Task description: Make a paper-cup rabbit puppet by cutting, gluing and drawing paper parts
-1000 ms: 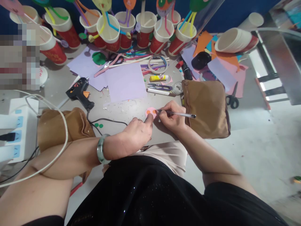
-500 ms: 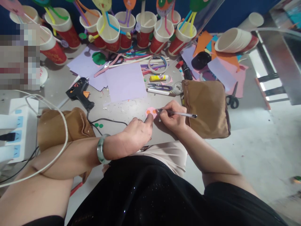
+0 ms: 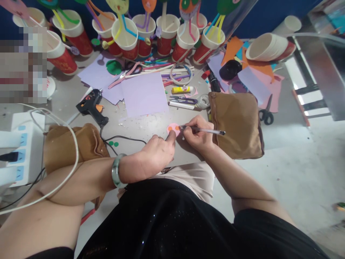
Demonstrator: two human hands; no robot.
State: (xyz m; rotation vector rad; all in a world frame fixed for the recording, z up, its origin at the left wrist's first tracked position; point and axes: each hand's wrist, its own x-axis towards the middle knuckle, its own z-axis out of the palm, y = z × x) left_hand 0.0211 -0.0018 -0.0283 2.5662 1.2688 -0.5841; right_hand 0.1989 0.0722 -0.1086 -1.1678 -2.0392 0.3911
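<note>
A small pink paper oval with two orange dots lies on the table near its front edge. My left hand, fingers bent together, presses the oval's lower part and covers some of it. In my right hand is a pen, gripped between thumb and fingers. Its tip meets the oval's right side, by the right orange dot. Two green paper dots lie left of my left hand. Beyond the oval rests a sheet of light purple paper.
Red-and-white paper cups with pipe-cleaner figures line the back. A glue gun lies left, its cord trailing toward my left arm. A brown cushion sits right of my right hand. Scissors, a glue stick and a power strip surround the area.
Both hands, the pen and the oval stay practically in place. The view has shifted very slightly.
</note>
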